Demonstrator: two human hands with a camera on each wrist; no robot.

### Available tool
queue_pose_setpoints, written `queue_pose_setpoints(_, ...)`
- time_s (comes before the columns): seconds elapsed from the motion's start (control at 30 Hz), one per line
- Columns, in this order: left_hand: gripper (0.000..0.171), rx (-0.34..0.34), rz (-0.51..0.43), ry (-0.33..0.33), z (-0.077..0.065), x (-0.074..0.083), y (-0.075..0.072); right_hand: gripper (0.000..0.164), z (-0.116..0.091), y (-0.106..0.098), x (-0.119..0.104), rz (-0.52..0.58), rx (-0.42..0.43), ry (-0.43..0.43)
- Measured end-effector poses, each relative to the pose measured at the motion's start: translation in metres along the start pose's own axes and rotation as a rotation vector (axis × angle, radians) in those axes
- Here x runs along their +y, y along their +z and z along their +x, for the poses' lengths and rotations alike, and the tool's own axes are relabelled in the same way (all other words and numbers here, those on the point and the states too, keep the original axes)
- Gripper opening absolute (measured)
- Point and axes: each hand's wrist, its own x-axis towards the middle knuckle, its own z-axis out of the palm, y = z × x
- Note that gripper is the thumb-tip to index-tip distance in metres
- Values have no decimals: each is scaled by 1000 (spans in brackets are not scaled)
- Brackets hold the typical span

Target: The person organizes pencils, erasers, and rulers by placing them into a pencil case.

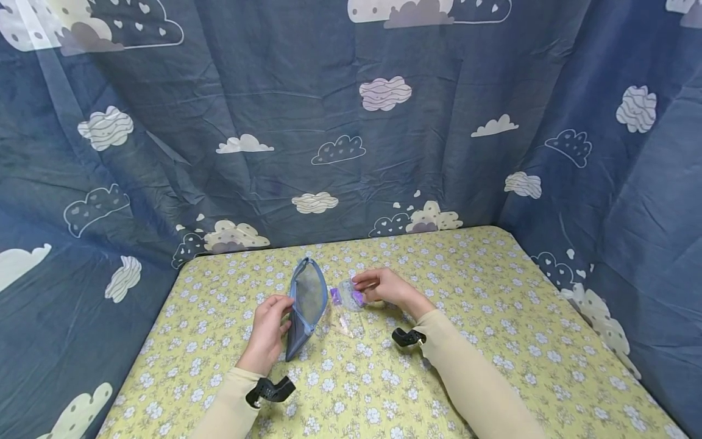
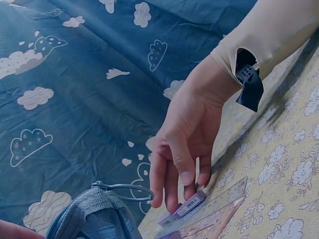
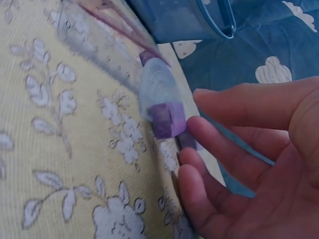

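My left hand grips the side of a blue zip pouch, held upright with its mouth gaping. In the left wrist view the grey-blue mesh pouch shows a zip pull loop at its top. To the right, my right hand is over a small purple block, fingertips right at it and thumb apart from the fingers. Against the block lies a translucent pale-blue rounded piece. Another purple piece is nearer the pouch.
A clear flat ruler-like sheet and a thin pinkish stick lie beside the purple things, right of the pouch. The floral yellow cloth covers the table. Blue cloud-patterned curtains hang behind and at both sides.
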Motion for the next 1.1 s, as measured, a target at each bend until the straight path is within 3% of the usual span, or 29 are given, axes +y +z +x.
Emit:
queue_pose_setpoints(0.33, 9, -4, 10, -2, 0, 1, 0, 61, 3, 1, 5, -14, 7, -8)
queue_pose_setpoints(0.57, 10, 7, -15, 10, -1, 0, 1, 57, 2, 3, 6, -114, -5, -47)
queue_pose_setpoints(1.1, 10, 2, -25, 10, -1, 0, -1, 60, 0, 0, 10, -217, -51, -22)
